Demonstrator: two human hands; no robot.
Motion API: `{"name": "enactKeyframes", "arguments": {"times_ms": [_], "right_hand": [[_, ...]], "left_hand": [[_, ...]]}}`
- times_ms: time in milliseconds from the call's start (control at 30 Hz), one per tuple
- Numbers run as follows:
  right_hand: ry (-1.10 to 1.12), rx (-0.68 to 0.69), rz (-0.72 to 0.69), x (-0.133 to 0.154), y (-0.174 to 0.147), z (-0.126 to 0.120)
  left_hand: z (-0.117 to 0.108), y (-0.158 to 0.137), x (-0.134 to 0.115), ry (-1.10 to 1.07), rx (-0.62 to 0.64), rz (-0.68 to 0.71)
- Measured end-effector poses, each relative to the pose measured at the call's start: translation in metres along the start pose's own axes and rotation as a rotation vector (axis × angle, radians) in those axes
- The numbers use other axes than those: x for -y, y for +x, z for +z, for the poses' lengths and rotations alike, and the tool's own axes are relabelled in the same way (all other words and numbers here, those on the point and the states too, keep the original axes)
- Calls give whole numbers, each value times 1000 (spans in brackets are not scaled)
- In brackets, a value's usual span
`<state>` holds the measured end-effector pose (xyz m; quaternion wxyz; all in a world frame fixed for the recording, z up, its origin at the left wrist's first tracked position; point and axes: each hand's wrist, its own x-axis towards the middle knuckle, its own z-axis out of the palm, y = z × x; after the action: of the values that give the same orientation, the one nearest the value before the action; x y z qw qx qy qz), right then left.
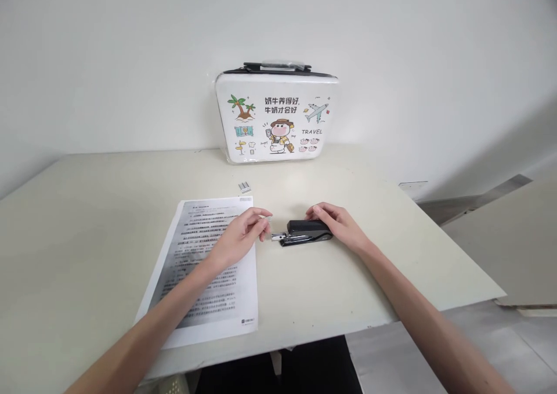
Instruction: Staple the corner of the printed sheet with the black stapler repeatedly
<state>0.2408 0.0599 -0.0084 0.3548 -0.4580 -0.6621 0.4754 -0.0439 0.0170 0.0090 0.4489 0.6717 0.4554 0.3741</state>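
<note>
A black stapler [308,231] lies on the table, its metal front part sticking out to the left beyond the black top. My right hand [333,220] is closed around the stapler's rear end. Just left of the stapler's front, my left hand [243,231] is pinched, thumb against fingers, above the right edge of a printed sheet [209,307]. A tiny grey sliver, which looks like a strip of staples [270,215], shows at its fingertips; most of it is hidden. More staple strips [244,187] lie beyond the sheet's top edge.
A white case [278,115] with cartoon prints and a black handle stands against the wall at the table's back. The pale table [331,301] ends close in front of me, with a dark seat below. Another pale surface [513,243] is at the far right.
</note>
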Motion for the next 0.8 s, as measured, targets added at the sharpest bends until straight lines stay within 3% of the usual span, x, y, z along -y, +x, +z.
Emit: {"name": "enactKeyframes", "arguments": {"times_ms": [200,300,467,800], "right_hand": [[-10,7,6,-2,1,0],[-10,8,12,-2,2,0],[-2,10,28,0,2,0],[9,2,34,1,3,-1]], "left_hand": [[-3,-6,-6,41,93,-40],[-1,-7,-10,176,40,-9],[8,-9,-7,459,-84,164],[16,-9,-1,589,-38,206]]}}
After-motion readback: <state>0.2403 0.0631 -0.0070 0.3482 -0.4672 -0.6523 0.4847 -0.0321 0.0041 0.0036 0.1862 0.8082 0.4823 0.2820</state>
